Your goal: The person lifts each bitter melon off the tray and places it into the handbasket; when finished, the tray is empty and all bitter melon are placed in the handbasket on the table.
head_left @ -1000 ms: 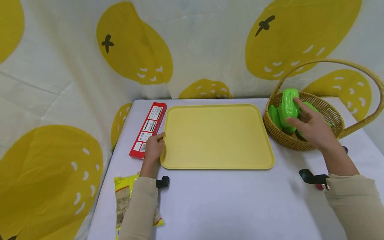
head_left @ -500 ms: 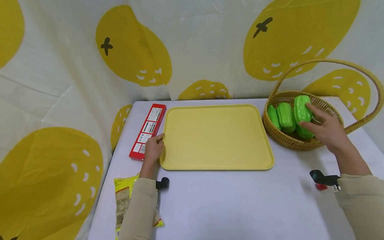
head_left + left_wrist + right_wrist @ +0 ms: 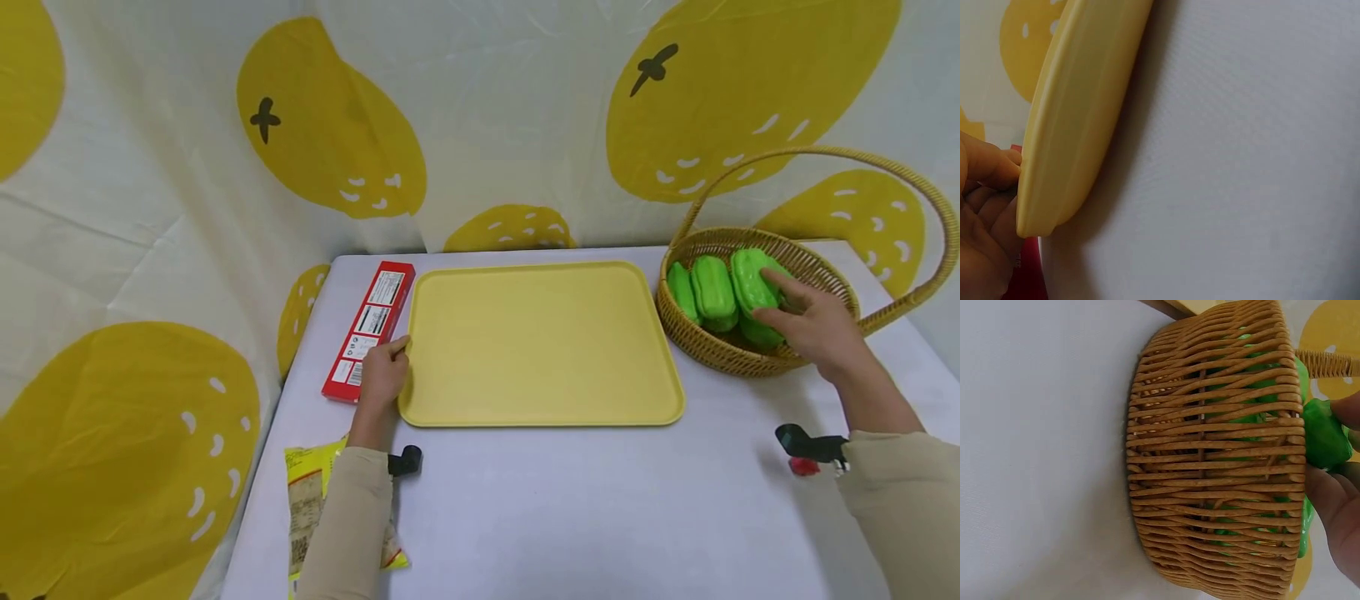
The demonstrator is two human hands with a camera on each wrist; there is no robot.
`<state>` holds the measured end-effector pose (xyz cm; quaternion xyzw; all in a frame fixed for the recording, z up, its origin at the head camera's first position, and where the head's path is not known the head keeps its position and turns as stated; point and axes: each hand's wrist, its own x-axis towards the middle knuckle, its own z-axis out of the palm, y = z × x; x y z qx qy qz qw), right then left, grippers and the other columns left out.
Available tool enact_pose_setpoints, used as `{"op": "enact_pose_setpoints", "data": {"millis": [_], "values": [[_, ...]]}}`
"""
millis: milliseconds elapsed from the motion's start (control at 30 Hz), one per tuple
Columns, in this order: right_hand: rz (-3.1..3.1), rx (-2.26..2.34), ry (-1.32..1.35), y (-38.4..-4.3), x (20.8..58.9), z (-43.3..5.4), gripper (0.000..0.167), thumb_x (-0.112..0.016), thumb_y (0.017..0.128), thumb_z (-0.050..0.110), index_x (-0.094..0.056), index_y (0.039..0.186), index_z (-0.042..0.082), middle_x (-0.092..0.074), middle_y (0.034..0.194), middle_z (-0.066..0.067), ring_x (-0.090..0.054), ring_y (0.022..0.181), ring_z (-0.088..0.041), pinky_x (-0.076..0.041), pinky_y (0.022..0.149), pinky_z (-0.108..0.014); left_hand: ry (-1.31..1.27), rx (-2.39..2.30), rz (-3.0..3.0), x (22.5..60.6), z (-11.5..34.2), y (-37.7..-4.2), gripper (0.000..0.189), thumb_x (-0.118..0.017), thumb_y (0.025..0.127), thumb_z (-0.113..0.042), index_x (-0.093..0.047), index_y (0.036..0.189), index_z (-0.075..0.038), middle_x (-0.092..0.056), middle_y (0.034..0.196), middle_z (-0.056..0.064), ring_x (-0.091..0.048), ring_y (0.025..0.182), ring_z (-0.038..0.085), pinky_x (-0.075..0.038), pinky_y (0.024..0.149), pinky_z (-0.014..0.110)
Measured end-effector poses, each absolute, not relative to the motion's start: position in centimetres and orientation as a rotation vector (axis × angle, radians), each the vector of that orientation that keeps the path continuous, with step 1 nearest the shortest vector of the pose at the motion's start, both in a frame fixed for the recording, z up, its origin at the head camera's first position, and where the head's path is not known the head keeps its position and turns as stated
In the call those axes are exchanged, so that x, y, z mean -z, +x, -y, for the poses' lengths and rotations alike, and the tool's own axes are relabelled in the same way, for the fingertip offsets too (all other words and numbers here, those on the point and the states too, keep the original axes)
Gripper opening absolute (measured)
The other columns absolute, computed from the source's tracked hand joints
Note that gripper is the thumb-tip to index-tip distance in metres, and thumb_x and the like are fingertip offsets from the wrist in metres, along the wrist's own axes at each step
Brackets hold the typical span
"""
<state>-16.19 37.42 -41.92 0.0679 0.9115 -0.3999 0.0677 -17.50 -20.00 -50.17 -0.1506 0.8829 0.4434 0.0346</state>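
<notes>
My left hand (image 3: 384, 372) pinches the left rim of a yellow rectangular tray (image 3: 540, 346) lying on the table. In the left wrist view the fingers (image 3: 991, 165) are at the edge of the tray (image 3: 1079, 119). My right hand (image 3: 813, 325) reaches over the near rim of a round wicker basket (image 3: 723, 358) and holds a shiny green bell pepper (image 3: 752, 279) between thumb and fingers. It sits low among more green peppers (image 3: 712, 287), partly covered by the hand. From the right wrist, the held pepper (image 3: 1327, 434) shows at the basket's rim, beside the thumb.
A red and white box (image 3: 369, 329) lies left of the tray. Below it a yellow packet (image 3: 306, 500) is partly under the left sleeve. The basket's tall handle (image 3: 825, 152) arches over its right side. A small red item (image 3: 804, 467) lies near the right wrist.
My right hand has moved right and lowered the held green pepper into the basket, so the other peppers on the left show more. The left hand stays at the tray's rim.
</notes>
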Motion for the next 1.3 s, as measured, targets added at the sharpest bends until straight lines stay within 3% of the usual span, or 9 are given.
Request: {"op": "enact_pose_setpoints", "data": {"millis": [67,100,167,300,333,600,933,1167,1300], "values": [[-2.76,1.192,0.211,-16.2,42.1,-37.4,0.069,-0.05,0.106,0.038,-0.014,0.163,0.022,-0.006,0.166,-0.031,-0.014,0.15,-0.055,-0.028,0.115,-0.069,-0.455,-1.361,-2.716,50.2,20.1,-17.5,0.044,-0.047,0.102,-0.006,-0.058,0.144,-0.011,-0.054,0.153,0.013,-0.054,0.123,0.03,-0.046,0.081,0.03],[-2.769,1.183,0.213,-16.1,42.2,-37.4,0.069,-0.05,0.106,0.038,-0.015,0.163,0.021,-0.008,0.165,-0.033,-0.016,0.149,-0.055,-0.036,0.115,-0.057,-0.454,-1.364,-2.715,50.2,20.2,-17.5,0.044,-0.047,0.102,-0.006,-0.058,0.144,-0.011,-0.054,0.153,0.013,-0.054,0.123,0.03,-0.046,0.081,0.03],[-2.771,1.167,0.228,-16.2,42.4,-37.3,0.07,-0.05,0.105,0.039,-0.014,0.162,0.021,-0.008,0.164,-0.035,-0.017,0.148,-0.056,-0.037,0.113,-0.057,-0.455,-1.365,-2.711,50.3,20.2,-17.5,0.044,-0.047,0.102,-0.006,-0.058,0.144,-0.011,-0.054,0.153,0.013,-0.054,0.123,0.03,-0.046,0.08,0.03],[-2.748,1.206,0.246,-16.3,42.7,-37.4,0.072,-0.05,0.104,0.043,-0.012,0.162,0.022,-0.002,0.165,-0.035,-0.011,0.15,-0.056,-0.032,0.115,-0.064,-0.467,-1.363,-2.702,50.3,20.2,-17.6,0.044,-0.047,0.102,-0.006,-0.058,0.144,-0.012,-0.053,0.154,0.013,-0.054,0.124,0.029,-0.046,0.083,0.031],[-2.738,1.22,0.255,-16.4,42.8,-37.4,0.072,-0.05,0.104,0.044,-0.011,0.162,0.023,0.001,0.165,-0.034,-0.008,0.151,-0.056,-0.022,0.114,-0.074,-0.471,-1.363,-2.699,50.3,20.2,-17.6,0.044,-0.047,0.102,-0.007,-0.058,0.145,-0.012,-0.053,0.154,0.013,-0.054,0.124,0.029,-0.046,0.084,0.031],[-2.764,1.213,0.267,-16.4,43.2,-37.4,0.071,-0.048,0.106,0.038,-0.01,0.162,0.019,0.001,0.163,-0.037,-0.001,0.151,-0.058,-0.017,0.115,-0.076,-0.471,-1.379,-2.692,50.4,20.2,-17.7,0.045,-0.047,0.102,-0.007,-0.056,0.145,-0.012,-0.052,0.154,0.012,-0.053,0.127,0.03,-0.046,0.089,0.034],[-2.782,1.191,0.284,-16.0,43.5,-37.1,0.068,-0.045,0.106,0.037,-0.013,0.162,0.014,-0.002,0.162,-0.04,-0.001,0.15,-0.06,-0.015,0.114,-0.077,-0.437,-1.357,-2.744,50.7,20.2,-17.6,0.044,-0.048,0.101,-0.006,-0.058,0.143,-0.012,-0.055,0.152,0.013,-0.055,0.123,0.03,-0.046,0.087,0.035],[-2.833,1.104,0.203,-16.0,43.6,-36.8,0.068,-0.043,0.107,0.038,-0.016,0.162,0.01,-0.012,0.157,-0.046,-0.012,0.144,-0.066,-0.021,0.109,-0.08,-0.442,-1.263,-2.767,50.7,20.3,-17.5,0.043,-0.048,0.104,-0.01,-0.056,0.146,-0.012,-0.056,0.151,0.012,-0.056,0.123,0.029,-0.049,0.091,0.036],[-2.917,0.979,0.143,-15.8,42.8,-36.1,0.067,-0.041,0.108,0.041,-0.023,0.161,0.006,-0.025,0.152,-0.049,-0.025,0.137,-0.069,-0.029,0.101,-0.08,-0.337,-1.173,-2.957,49.3,20.2,-17.0,0.039,-0.052,0.103,-0.012,-0.062,0.14,-0.007,-0.063,0.143,0.014,-0.061,0.128,0.031,-0.052,0.103,0.045]]}}
